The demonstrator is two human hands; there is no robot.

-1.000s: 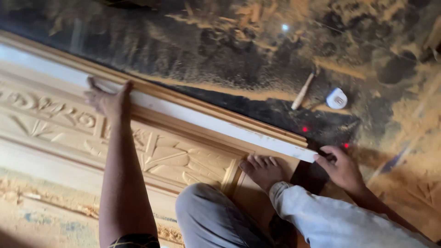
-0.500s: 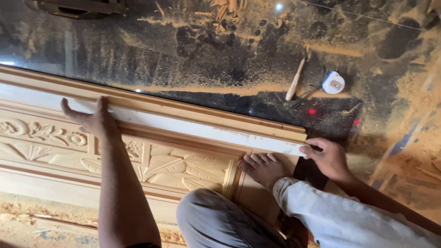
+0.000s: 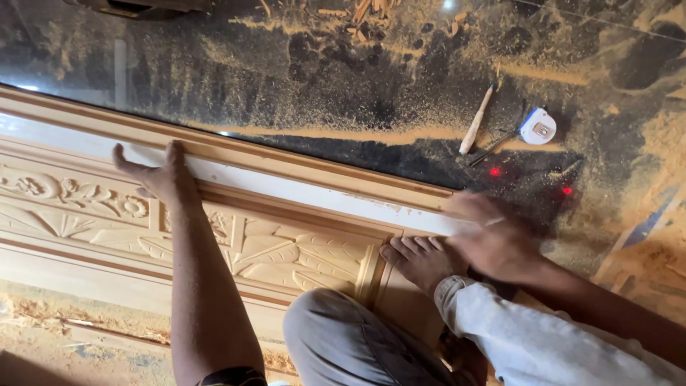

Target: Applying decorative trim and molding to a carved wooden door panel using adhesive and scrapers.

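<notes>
Head view: left hand (image 3: 161, 175) flat, spread on white strip (image 3: 286, 187); right hand (image 3: 493, 239), at 3 o'clock, blurred, grip unclear.

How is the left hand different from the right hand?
The left hand is sharp and spread flat on the pale strip; the right hand is blurred at the strip's end. The left arm is bare; the right arm wears a pale sleeve. The left hand is far from the bare foot; the right hand is right beside it. Both are on the carved wooden panel.
</notes>
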